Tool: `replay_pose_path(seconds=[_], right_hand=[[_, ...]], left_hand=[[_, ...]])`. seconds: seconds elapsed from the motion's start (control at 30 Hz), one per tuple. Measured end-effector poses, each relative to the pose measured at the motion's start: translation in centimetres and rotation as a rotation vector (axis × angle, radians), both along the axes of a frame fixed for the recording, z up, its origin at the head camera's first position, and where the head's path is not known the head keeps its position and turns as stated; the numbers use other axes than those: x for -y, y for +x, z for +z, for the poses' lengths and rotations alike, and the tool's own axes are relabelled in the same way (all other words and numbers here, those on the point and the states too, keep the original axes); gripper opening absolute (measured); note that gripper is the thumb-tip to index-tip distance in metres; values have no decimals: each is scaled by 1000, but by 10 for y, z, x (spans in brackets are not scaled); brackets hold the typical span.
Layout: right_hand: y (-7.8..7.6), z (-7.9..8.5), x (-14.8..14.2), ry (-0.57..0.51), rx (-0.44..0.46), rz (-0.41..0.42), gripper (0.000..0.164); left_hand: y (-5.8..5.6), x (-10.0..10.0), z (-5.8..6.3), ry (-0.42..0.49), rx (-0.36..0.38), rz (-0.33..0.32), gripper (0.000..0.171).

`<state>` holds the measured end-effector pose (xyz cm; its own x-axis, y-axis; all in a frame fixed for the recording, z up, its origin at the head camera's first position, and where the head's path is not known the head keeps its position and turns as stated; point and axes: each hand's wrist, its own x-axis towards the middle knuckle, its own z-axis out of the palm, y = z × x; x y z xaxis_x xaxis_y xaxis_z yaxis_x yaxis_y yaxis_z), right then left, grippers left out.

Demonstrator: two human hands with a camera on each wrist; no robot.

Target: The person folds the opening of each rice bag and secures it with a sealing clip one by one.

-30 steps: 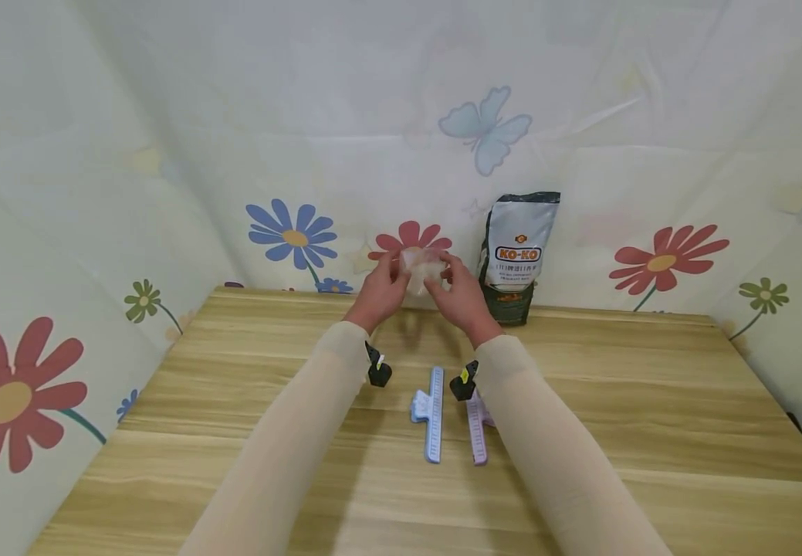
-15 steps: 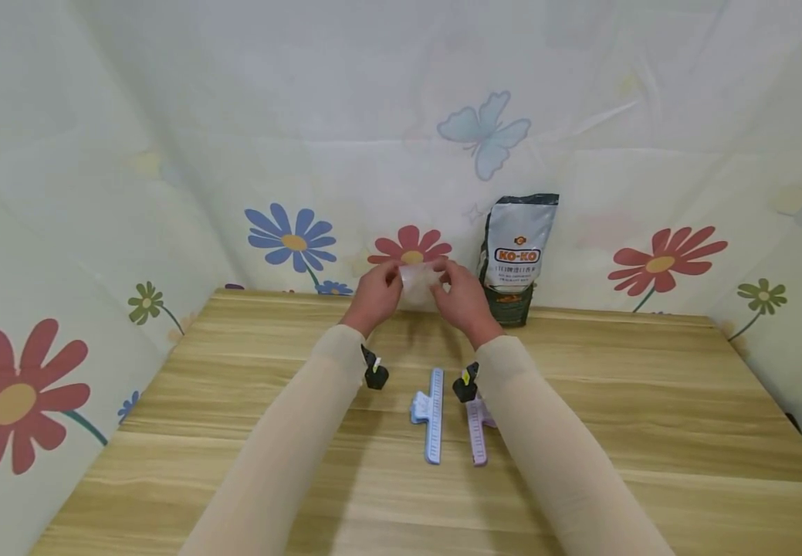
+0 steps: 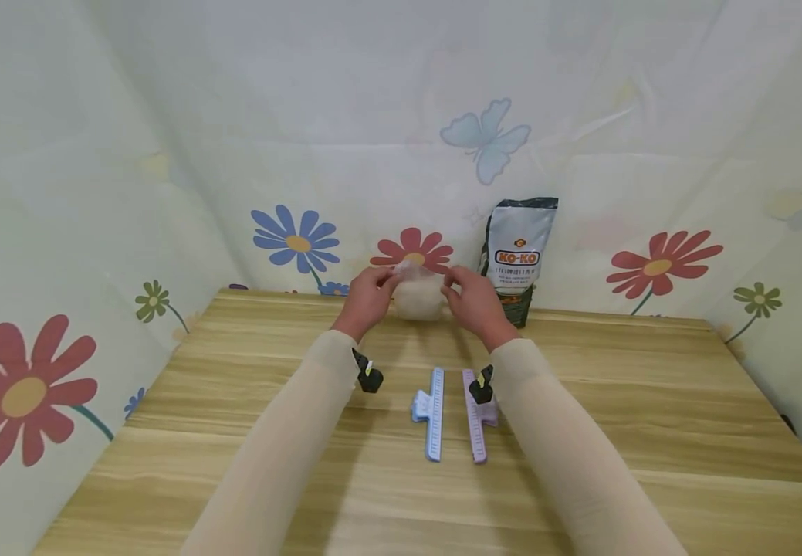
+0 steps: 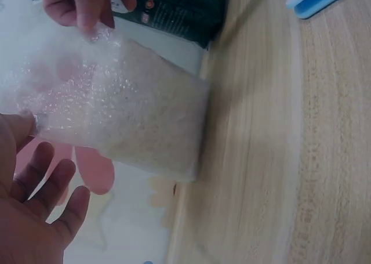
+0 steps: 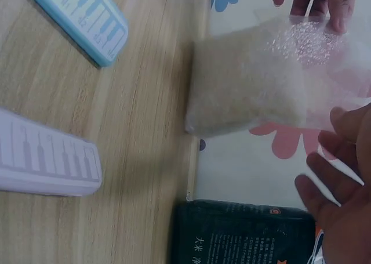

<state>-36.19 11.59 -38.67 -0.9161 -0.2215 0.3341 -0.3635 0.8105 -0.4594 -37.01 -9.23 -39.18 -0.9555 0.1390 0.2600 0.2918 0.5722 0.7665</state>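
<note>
A clear plastic bag of rice (image 3: 417, 300) stands upright at the back of the table, its lower part full of pale grains and its loose top spread between the hands. My left hand (image 3: 366, 297) pinches one side of the top, thumb against forefinger, while the other fingers (image 4: 68, 214) are spread below. On the opposite side my right hand (image 3: 475, 305) pinches the plastic, as the right wrist view shows. Nearer the front lie a blue bag clip (image 3: 434, 415) and a purple bag clip (image 3: 475, 417), both with piano-key patterns.
A tall silver and dark green KO-KO rice package (image 3: 517, 259) stands just right of the right hand, against the backdrop (image 3: 345, 93) of printed flowers. The wooden table (image 3: 269, 371) ends at that backdrop.
The hands have drawn apart and the bag's full lower part now shows below them, where before its plastic was bunched between the fingers. The purple clip is less covered by the right wrist.
</note>
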Motion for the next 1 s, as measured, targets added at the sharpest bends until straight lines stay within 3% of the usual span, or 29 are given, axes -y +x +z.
replay_pose_path(seconds=[0.3, 0.63, 1.0], right_hand=[[9, -4, -9, -169, 51, 65, 13], [18, -5, -13, -231, 59, 124, 12], [30, -10, -12, -305, 111, 127, 13]], left_hand=[[7, 8, -1, 53, -2, -45, 34], [17, 12, -5, 170, 65, -72, 31], [34, 15, -8, 204, 97, -54, 33]])
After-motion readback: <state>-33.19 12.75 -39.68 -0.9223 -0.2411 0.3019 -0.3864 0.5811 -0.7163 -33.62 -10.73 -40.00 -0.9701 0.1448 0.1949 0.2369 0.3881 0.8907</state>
